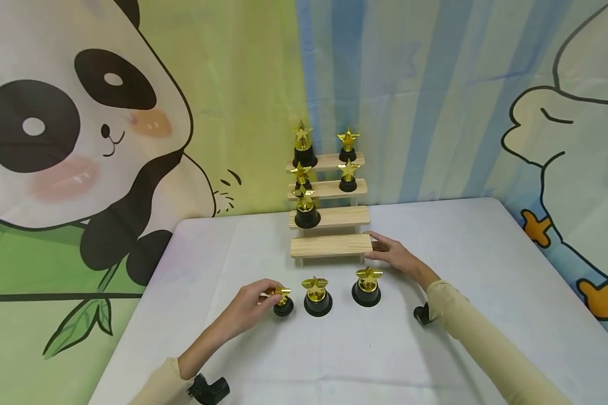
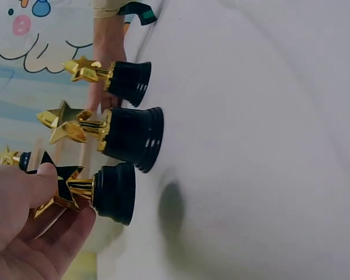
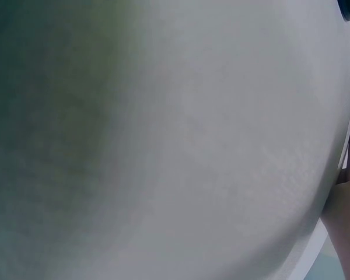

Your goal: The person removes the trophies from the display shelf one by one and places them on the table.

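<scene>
1. The small star trophy (image 1: 283,302) is standing upright on the near-left part of the table, its long axis running vertically, gold star on top and black base resting on the surface.
2. The left hand (image 1: 251,304) is pinching the star of this trophy between thumb and curled fingers (image 2: 44,181); the base is staying in contact with the tabletop.
3. Two larger star trophies are standing just to its right in one row: the middle trophy (image 1: 317,297) and the right trophy (image 1: 367,287), both upright, each set apart from its neighbour.
4. The right hand (image 1: 392,253) is lying with fingers extended and relaxed, holding nothing, its fingertips touching the right end of the lowest step of the wooden stepped stand (image 1: 331,246).
5. The stand is rising in four steps toward the far side; five more star trophies (image 1: 307,209) are standing on its upper three steps, and the lowest step is bare.
6. The table (image 1: 486,270) is carrying a plain white cover, shown as a bare white expanse in the right wrist view.
7. The backdrop is showing a cartoon panda (image 1: 71,129) on green at the left and blue stripes at the right.
8. No readable writing or brand marks are showing on any item.
</scene>
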### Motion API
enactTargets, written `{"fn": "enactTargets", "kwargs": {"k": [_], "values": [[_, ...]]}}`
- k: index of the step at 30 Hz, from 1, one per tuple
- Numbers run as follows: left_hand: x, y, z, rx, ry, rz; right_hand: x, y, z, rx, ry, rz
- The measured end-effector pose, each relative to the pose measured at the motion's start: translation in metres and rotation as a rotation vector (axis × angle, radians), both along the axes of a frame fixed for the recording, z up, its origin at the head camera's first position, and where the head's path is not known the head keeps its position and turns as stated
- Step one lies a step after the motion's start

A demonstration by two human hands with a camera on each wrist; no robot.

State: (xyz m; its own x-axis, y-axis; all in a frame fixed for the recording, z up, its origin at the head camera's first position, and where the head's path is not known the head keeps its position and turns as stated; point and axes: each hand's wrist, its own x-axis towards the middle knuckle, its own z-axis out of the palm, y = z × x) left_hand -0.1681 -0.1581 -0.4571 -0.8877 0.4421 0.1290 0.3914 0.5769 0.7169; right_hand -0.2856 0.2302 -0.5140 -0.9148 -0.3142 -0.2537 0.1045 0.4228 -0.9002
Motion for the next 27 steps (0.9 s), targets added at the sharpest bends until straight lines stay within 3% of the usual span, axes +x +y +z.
{"fn": "enactTargets", "kwargs": {"k": [6, 18, 27], "values": [[0.006, -0.003, -0.012, 0.022, 0.009, -0.008, 0.001, -0.001, 0.002, -0.008, -0.006, -0.004], [-0.003, -0.007, -0.013, 0.022, 0.017, 0.023, 0.002, -0.001, 0.002, 0.005, -0.001, -0.01], [-0.003, -0.012, -0.029, 0.048, 0.038, 0.025, 0.0, 0.0, 0.002, -0.028, 0.017, 0.002]]}}
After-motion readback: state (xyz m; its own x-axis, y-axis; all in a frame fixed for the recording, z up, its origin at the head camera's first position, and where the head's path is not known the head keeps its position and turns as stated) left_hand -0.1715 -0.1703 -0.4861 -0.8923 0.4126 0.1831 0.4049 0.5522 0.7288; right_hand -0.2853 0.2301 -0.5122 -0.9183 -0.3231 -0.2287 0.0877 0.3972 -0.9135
